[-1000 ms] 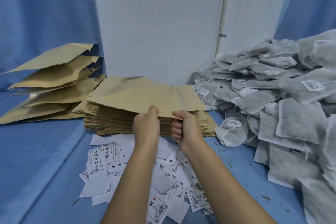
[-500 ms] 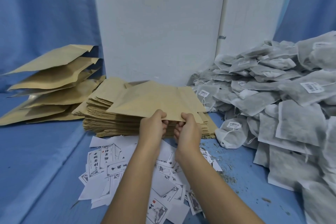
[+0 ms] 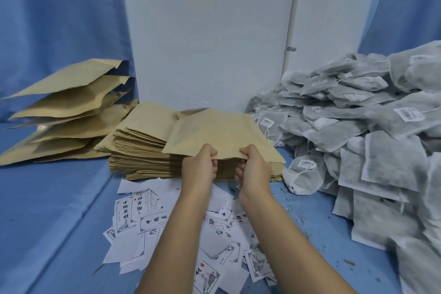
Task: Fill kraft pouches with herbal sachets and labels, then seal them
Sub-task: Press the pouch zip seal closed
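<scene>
You grip a single kraft pouch by its near edge, your left hand and right hand close together but not touching, each with fingers curled under that edge and pinching it. The pouch is flat and tilted, its far end raised, just above the stack of flat pouches that sits in the middle of the blue-covered worktop, toward its far edge and in front of a white panel. Toward the worktop's far left corner, a loose pile of bulging pouches leans one on another, their mouths gaping toward the panel. Along the right edge, a heap of grey herbal sachets slopes down toward the stack, several showing small white barcode tags on strings. Under your forearms, at the near edge, printed white labels lie scattered and overlapping, some face up, some blank side up. Dark crumbs of herb dot the cloth between the labels and the sachets.
</scene>
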`<state>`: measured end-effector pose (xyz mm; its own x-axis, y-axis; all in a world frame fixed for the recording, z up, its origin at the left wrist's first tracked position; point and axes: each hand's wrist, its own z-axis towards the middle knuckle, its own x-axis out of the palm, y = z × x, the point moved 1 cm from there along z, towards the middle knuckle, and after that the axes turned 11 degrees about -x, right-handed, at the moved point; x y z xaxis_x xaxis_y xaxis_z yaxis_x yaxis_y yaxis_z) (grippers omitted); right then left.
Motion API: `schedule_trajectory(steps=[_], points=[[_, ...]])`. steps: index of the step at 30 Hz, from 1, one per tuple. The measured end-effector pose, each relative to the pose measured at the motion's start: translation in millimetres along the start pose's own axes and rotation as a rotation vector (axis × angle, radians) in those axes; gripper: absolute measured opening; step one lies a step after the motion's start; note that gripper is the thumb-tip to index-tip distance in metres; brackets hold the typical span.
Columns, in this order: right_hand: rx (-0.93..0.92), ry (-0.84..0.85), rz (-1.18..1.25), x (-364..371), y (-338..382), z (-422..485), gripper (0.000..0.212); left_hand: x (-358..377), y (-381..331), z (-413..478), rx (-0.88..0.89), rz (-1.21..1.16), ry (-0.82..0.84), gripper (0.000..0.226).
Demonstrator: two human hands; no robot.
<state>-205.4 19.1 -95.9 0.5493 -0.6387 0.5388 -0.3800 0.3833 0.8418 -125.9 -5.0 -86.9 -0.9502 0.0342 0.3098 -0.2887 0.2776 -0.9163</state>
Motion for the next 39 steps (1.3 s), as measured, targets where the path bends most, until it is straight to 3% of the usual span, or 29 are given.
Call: schedule_trajectory(steps=[6,10,19,25,29,33,37,39], points=[[-0.026,-0.073,0.036,-8,6,8,0.023,-14,-5,10,0.024,-0.041,-0.127,0.028],[-0.007,-0.052,0.025,-8,2,5,0.023,-20,-6,14,-0.037,-0.098,-0.070,0.031],[0.008,0.027,-0.019,-3,-3,0,0.021,-31,-6,14,0.095,-0.302,-0.300,0.023],[0.088,0.062,0.072,4,-3,-5,0.024,-29,-8,10,0.197,-0.466,-0.325,0.027],[0.113,0.177,0.085,11,-9,-12,0.022,-19,-5,12,0.193,-0.432,-0.186,0.033],[0.105,0.320,-0.022,16,-15,-19,0.021,-7,-2,12,0.070,-0.322,-0.065,0.030],[0.141,0.175,0.106,8,-11,-15,0.015,-18,-9,19,0.035,-0.391,-0.042,0.024],[0.121,0.189,0.113,5,-10,-11,0.015,-25,-12,23,0.052,-0.383,-0.023,0.025]])
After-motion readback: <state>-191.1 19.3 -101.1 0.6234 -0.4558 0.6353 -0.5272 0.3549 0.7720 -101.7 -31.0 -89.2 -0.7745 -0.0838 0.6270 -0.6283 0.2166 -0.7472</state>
